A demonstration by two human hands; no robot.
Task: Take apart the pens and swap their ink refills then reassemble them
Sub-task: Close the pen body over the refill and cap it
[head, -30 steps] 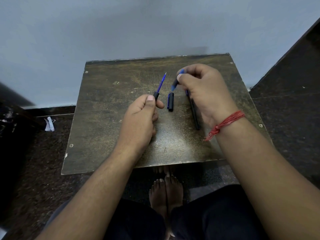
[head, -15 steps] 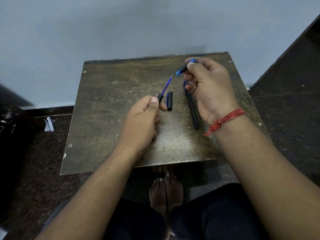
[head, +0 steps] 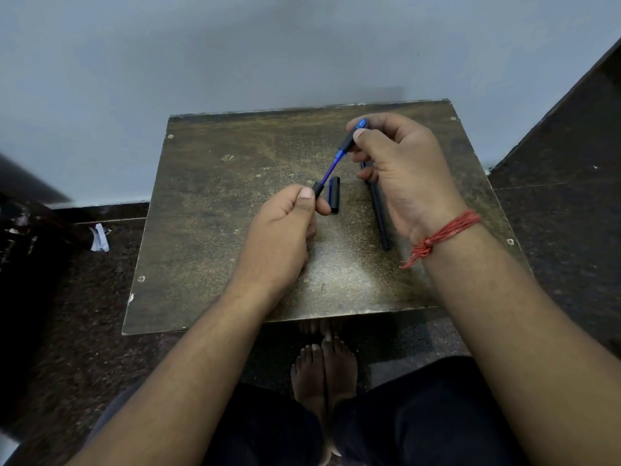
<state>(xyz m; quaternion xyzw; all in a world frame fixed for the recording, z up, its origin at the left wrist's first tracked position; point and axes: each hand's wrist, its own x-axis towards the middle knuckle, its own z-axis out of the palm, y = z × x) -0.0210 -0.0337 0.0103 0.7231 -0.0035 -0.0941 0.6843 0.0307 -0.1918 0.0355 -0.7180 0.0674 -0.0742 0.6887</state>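
Note:
My left hand (head: pixel 282 230) grips a black pen barrel (head: pixel 317 189) whose end shows above my thumb, with a thin blue refill (head: pixel 330 169) sticking out up and right. My right hand (head: pixel 400 173) pinches a short black and blue pen tip section (head: pixel 351 139), and the refill's far end meets its lower opening. A black pen cap (head: pixel 333 195) lies on the small brown table (head: pixel 218 203) just right of my left thumb. A second dark pen (head: pixel 379 213) lies on the table under my right palm, its upper end hidden.
The table stands against a pale wall (head: pixel 268 45). A dark floor surrounds it, with a white scrap (head: pixel 99 237) at the left. My bare feet (head: pixel 322 368) rest under the table's near edge. A red thread (head: pixel 443 233) circles my right wrist.
My right hand lifted the tip section off the table and brought it down-left to the refill's end. My left hand tilted the refill more to the right. The cap stayed put.

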